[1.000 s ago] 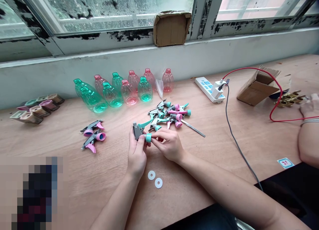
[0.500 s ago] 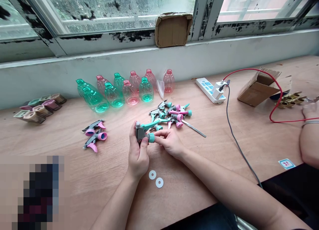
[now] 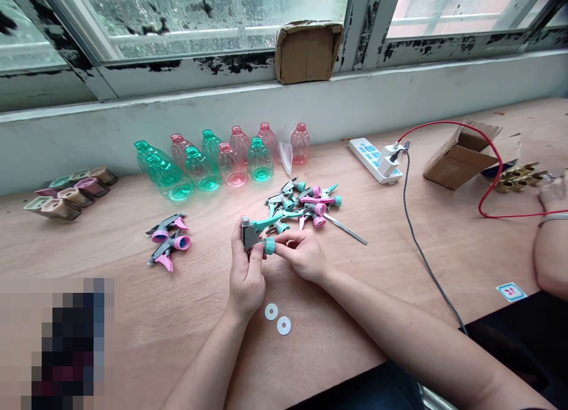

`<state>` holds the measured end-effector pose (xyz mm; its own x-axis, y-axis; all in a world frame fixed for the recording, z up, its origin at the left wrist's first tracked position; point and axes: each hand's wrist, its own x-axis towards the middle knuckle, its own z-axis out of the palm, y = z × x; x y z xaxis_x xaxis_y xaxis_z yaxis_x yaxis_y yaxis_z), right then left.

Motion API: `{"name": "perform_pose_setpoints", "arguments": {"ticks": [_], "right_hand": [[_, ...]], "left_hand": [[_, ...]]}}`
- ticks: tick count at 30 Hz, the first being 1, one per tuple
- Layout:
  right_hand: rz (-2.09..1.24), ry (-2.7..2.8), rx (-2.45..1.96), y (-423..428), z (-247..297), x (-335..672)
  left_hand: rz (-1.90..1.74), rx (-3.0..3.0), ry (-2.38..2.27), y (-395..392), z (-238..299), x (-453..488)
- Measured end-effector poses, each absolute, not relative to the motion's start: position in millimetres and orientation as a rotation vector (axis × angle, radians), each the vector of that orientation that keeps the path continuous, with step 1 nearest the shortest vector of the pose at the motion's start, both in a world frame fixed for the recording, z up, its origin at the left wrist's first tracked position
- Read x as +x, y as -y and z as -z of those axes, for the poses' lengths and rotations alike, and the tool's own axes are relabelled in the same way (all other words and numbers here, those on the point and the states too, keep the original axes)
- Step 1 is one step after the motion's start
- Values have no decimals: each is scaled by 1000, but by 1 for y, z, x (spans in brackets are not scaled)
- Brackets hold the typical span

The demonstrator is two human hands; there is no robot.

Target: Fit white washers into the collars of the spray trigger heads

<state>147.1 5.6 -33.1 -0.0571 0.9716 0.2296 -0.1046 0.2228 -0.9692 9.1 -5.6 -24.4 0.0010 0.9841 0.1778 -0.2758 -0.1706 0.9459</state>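
Observation:
In my left hand is a trigger spray head, grey with a teal lever and a teal screw collar, lying sideways with the collar facing right. The fingers of my right hand are pinched together at the collar's open end; what lies between them, if anything, is hidden. Two flat white washers, a left one and a right one, rest on the table below my hands. Just behind is a pile of teal and pink spray heads, with a metal tweezer-like tool beside it.
Two pink-and-grey spray heads lie to the left. Green and pink clear bottles stand along the wall. A power strip, grey cable and cardboard box are on the right, near another person's arm.

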Motion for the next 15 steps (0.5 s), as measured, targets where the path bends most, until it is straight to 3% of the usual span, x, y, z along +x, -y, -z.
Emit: {"name": "perform_pose_setpoints", "arguments": {"ticks": [8, 15], "right_hand": [[-1112, 1286, -927, -5, 35, 148], [-517, 1570, -921, -1, 34, 155]], "left_hand": [[-1335, 810, -746, 0, 19, 11], [-1185, 489, -624, -9, 13, 6]]}}
